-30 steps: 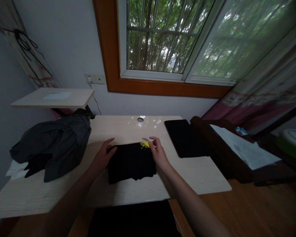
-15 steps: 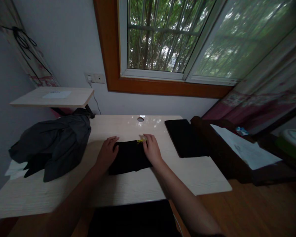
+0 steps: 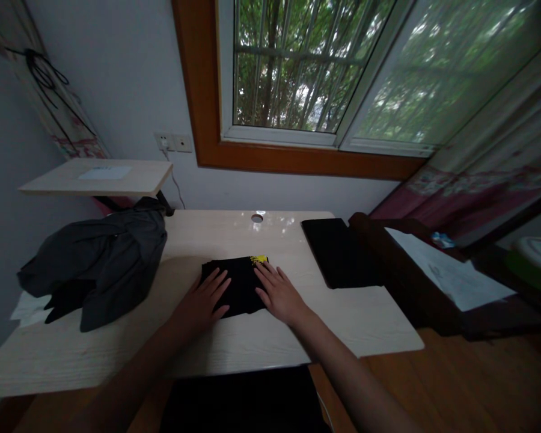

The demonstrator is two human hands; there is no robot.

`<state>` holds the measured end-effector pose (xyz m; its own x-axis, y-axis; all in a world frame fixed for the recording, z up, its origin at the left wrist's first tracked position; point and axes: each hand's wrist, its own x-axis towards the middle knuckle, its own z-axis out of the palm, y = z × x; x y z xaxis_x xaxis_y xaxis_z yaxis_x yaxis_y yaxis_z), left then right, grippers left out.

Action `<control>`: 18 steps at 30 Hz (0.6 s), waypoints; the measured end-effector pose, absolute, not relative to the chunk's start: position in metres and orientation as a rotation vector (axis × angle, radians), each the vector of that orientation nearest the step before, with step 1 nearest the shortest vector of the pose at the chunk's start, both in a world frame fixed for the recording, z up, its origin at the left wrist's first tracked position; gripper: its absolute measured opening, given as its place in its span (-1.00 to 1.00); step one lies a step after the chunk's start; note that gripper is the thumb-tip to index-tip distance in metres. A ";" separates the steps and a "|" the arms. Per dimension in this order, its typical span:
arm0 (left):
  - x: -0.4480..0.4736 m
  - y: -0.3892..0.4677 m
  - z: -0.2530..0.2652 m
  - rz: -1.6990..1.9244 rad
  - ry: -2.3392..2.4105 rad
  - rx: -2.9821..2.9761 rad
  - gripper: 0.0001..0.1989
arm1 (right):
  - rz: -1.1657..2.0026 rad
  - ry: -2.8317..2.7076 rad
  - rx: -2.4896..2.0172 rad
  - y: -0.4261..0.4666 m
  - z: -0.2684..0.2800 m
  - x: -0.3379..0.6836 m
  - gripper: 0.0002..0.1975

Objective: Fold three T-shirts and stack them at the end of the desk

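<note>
A folded black garment (image 3: 239, 291) with a yellow print at its far right corner lies flat on the pale wooden desk (image 3: 252, 346). My left hand (image 3: 204, 300) rests over its left edge, palm down with fingers apart. On the right edge lies my right hand (image 3: 280, 293), its fingers stretched out over the cloth just below the yellow print. Neither hand grips anything. The parts of the garment under both hands are hidden, and its exact kind cannot be made out.
A grey-black heap of clothing (image 3: 112, 258) fills the desk's left side below a small raised shelf (image 3: 139, 180). To the right lies a flat black folded item (image 3: 338, 255). Beyond the desk's right end, a white sheet (image 3: 442, 267) lies on dark furniture.
Both hands have moved from the garment's far corners nearer to me and now lie flat on its sides. Its right edge has come inward, and more of the yellow print shows.
</note>
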<state>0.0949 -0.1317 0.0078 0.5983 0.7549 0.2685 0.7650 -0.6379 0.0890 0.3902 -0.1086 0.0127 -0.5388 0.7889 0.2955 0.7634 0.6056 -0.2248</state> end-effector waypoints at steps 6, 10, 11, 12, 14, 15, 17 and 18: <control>0.077 -0.149 0.012 -0.374 -1.254 -2.810 -0.27 | 0.082 -2.517 -1.147 -0.119 0.016 0.415 -0.47; 0.071 -0.154 0.016 -0.349 -1.231 -2.802 -0.38 | 0.146 -2.547 -1.015 -0.124 0.018 0.432 -0.49; 0.070 -0.155 0.017 -0.352 -1.220 -2.802 -0.39 | 0.162 -2.541 -0.991 -0.125 0.019 0.435 -0.49; 0.070 -0.155 0.018 -0.360 -1.208 -2.803 -0.40 | 0.175 -2.531 -0.975 -0.126 0.020 0.438 -0.49; 0.072 -0.156 0.020 -0.373 -1.192 -2.802 -0.39 | 0.185 -2.508 -0.962 -0.128 0.021 0.443 -0.51; 0.074 -0.157 0.020 -0.373 -1.189 -2.801 -0.39 | 0.182 -2.499 -0.960 -0.128 0.022 0.444 -0.53; 0.077 -0.157 0.021 -0.371 -1.195 -2.796 -0.38 | 0.167 -2.495 -0.959 -0.128 0.023 0.445 -0.57; 0.078 -0.158 0.022 -0.363 -1.200 -2.794 -0.36 | 0.157 -2.498 -0.961 -0.128 0.024 0.445 -0.58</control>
